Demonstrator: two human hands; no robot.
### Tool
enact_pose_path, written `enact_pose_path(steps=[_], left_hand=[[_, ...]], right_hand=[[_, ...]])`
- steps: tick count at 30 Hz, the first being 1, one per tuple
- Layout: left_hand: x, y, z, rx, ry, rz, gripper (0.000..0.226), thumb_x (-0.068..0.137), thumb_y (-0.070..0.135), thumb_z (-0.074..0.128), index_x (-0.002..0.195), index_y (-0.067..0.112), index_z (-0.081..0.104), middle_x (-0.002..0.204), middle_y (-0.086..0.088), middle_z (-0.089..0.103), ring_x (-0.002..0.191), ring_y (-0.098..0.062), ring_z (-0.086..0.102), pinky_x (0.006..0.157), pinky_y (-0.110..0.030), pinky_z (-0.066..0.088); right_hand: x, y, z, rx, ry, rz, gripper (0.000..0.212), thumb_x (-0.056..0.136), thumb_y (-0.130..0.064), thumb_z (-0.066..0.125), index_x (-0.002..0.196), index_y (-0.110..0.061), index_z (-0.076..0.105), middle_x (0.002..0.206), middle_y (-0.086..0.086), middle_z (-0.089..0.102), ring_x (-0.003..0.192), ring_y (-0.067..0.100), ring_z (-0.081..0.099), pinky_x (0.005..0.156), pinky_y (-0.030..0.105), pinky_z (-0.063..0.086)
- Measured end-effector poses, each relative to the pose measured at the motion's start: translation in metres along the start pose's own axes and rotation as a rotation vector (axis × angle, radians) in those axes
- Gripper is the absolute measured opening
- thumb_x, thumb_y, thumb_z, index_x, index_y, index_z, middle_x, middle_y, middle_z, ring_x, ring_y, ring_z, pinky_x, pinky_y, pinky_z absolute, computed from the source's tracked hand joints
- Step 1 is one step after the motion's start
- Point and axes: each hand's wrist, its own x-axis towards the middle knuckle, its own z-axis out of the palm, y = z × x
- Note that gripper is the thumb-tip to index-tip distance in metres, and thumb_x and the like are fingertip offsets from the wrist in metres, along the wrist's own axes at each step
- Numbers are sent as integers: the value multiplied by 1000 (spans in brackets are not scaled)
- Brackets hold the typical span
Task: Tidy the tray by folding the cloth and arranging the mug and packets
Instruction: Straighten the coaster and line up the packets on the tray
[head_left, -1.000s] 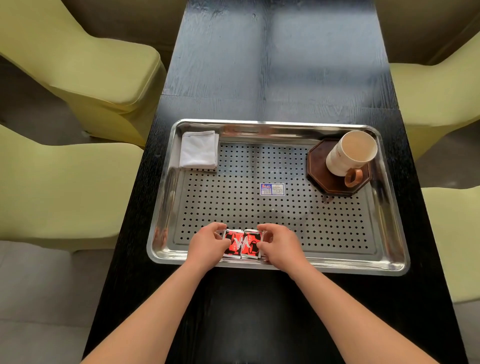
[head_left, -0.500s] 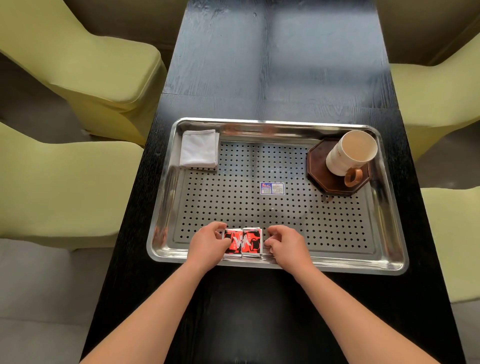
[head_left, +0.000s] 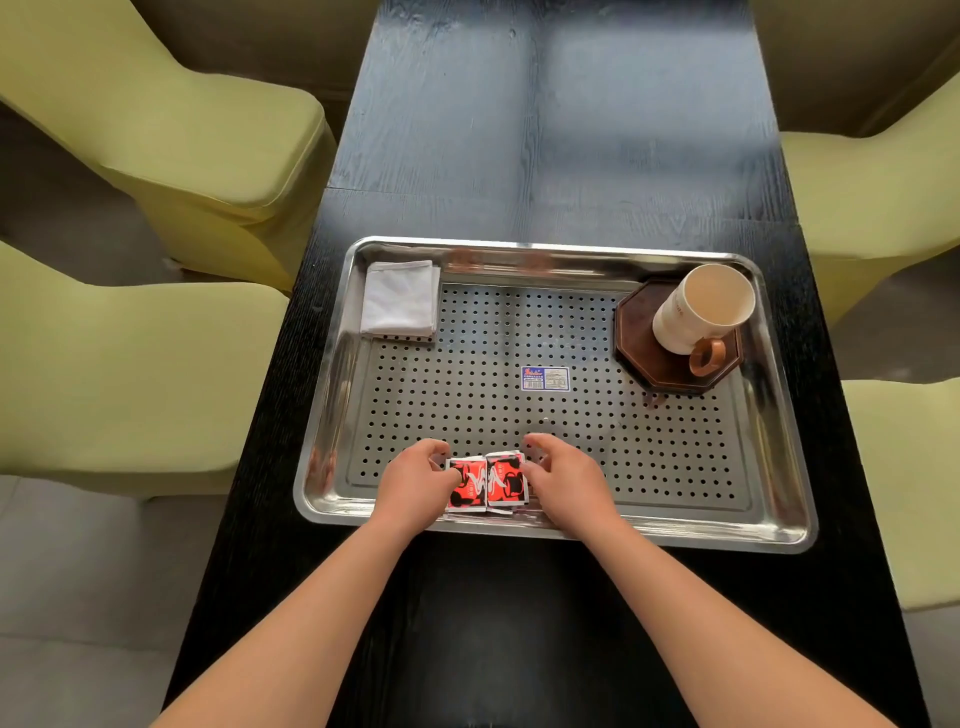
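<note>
A steel perforated tray lies on the black table. Two red, black and white packets sit side by side at the tray's near edge. My left hand grips their left side and my right hand grips their right side, fingers curled around the edges. A folded white cloth rests in the tray's far left corner. A cream mug with a brown handle stands on a dark octagonal coaster in the far right corner.
A blue and white sticker is stuck at the tray's middle. Yellow-green chairs flank the narrow black table on both sides, near its edges.
My right hand drew slightly right half a second ago and has come back against the packets. The packets, cloth and mug stay in place.
</note>
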Motion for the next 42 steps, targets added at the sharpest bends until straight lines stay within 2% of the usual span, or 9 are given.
enact_pose_path(steps=[3,7,13,16,22,30,35,39,42], left_hand=[[1,2,2,28,-9,12,46,86,16,62,131,18,60,106,-7,69,89,-17,59,75,-30,48],[4,3,1,35,-29,10,47,85,17,63,132,18,61,109,-8,70,100,-22,64,83,-34,50],[7,2,1,44,-13,13,46,83,14,65,129,18,64,97,-6,70,91,-20,62,82,-33,49],[6,0,5,66,2,15,46,83,11,66,129,17,64,111,-7,71,95,-18,62,80,-27,49],[4,4,16,110,3,42,46,86,6,64,130,15,64,119,-8,69,110,-22,63,94,-37,54],[3,11,29,182,-10,101,47,86,6,62,132,16,63,130,-6,64,118,-20,58,102,-33,47],[3,9,31,143,-30,87,48,85,5,64,131,16,63,120,-7,67,109,-20,62,95,-34,52],[4,6,26,91,-5,64,41,82,5,68,121,16,67,86,2,63,82,-13,61,71,-22,50],[6,6,24,67,13,58,37,81,4,69,115,17,69,77,6,60,72,-7,57,57,-13,40]], right_hand=[[5,-8,3,-92,-58,-35,46,98,-33,58,143,-24,53,123,6,64,117,24,58,98,37,47],[1,-10,11,-137,-40,-13,37,93,-32,65,129,-22,62,124,3,68,115,23,60,94,35,48],[0,-12,18,-84,20,44,34,91,-30,68,124,-21,66,119,2,71,112,24,63,94,35,50],[2,-12,18,-39,16,69,36,90,-29,69,125,-21,66,118,3,71,111,23,63,93,34,50],[7,-5,9,9,22,66,36,89,-26,71,124,-21,67,114,1,71,108,20,64,91,33,50],[7,5,3,10,17,66,35,89,-25,72,124,-23,67,110,-1,69,104,18,64,86,32,52],[9,11,1,18,28,39,30,89,-24,71,119,-25,68,97,-5,63,96,16,63,83,32,53],[9,10,3,-109,21,-63,44,86,-43,70,129,-36,60,110,-5,48,103,15,55,83,32,50],[9,7,5,-260,-39,-145,53,84,-53,68,135,-43,54,113,-4,42,112,17,44,89,38,50]])
